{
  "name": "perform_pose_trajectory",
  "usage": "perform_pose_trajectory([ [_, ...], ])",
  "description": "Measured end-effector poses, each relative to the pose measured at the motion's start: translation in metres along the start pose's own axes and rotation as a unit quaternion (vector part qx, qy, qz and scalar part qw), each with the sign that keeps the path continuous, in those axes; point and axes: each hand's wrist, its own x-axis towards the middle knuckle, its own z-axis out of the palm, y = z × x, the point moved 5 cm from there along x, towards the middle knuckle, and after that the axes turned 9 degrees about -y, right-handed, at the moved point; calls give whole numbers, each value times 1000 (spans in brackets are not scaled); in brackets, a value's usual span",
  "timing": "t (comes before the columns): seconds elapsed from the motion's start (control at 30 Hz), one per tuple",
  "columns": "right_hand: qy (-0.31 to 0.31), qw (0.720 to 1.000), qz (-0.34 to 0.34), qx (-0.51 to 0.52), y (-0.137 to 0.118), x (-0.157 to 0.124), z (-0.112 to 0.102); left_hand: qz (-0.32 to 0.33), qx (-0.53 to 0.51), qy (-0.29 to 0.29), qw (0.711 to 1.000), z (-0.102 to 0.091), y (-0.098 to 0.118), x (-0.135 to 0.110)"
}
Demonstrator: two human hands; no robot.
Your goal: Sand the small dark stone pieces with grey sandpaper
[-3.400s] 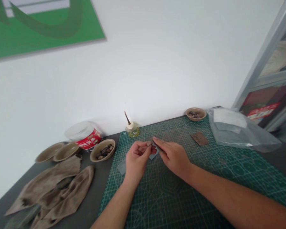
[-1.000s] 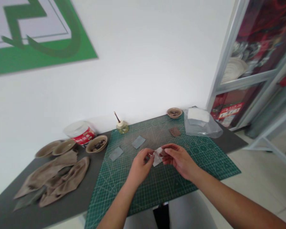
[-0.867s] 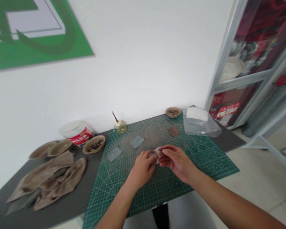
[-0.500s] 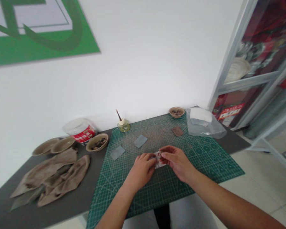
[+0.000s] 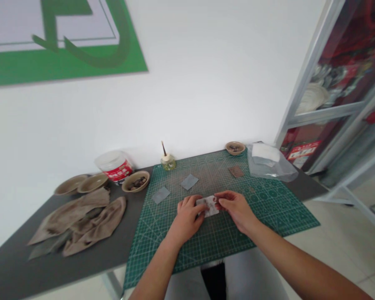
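Note:
Both my hands meet over the middle of the green cutting mat (image 5: 268,212). My left hand (image 5: 189,216) pinches the left edge of a small pale square sheet (image 5: 210,205). My right hand (image 5: 236,208) pinches its right edge, with a small dark piece pressed against the sheet; what that piece is I cannot make out. The sheet lies low over the mat. Two grey square sheets (image 5: 189,181) (image 5: 161,194) lie flat on the mat behind my left hand.
A glass bottle with a brush (image 5: 168,161), a brown square (image 5: 236,171), a small bowl of dark pieces (image 5: 235,148) and a clear bag (image 5: 268,164) sit at the back. Left: a bowl of pieces (image 5: 135,181), empty dishes (image 5: 81,184), a red-labelled tub (image 5: 115,166), brown cloths (image 5: 81,218).
My hands left the grey sheet on the mat, took up a pale sheet, and have lowered it toward the mat. The camera has pulled back and shifted.

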Motion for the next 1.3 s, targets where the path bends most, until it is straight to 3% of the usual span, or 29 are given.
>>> perform_pose_trajectory([
  [0.13,-26,992,-40,-115,3,6,-2,-14,-18,9,1000,-1,-3,-1],
  [0.23,-71,967,-70,-236,5,11,4,-22,-37,13,999,-1,-6,-1],
  [0.33,-85,915,-109,-378,4,12,13,-35,-55,24,998,0,-10,-1],
  [0.5,-120,800,-161,-565,-1,6,27,-49,-34,29,998,2,-12,-3],
  [0.6,-112,760,-159,-620,-3,5,28,-49,-15,26,998,2,-11,-5],
  [1.0,-121,747,-150,-636,1,8,31,-59,2,30,998,0,-12,-7],
  [1.17,-159,746,-156,-628,4,10,33,-61,-2,29,998,1,-13,-7],
  [1.3,-129,755,-153,-624,4,11,30,-60,-1,29,998,0,-13,-7],
])
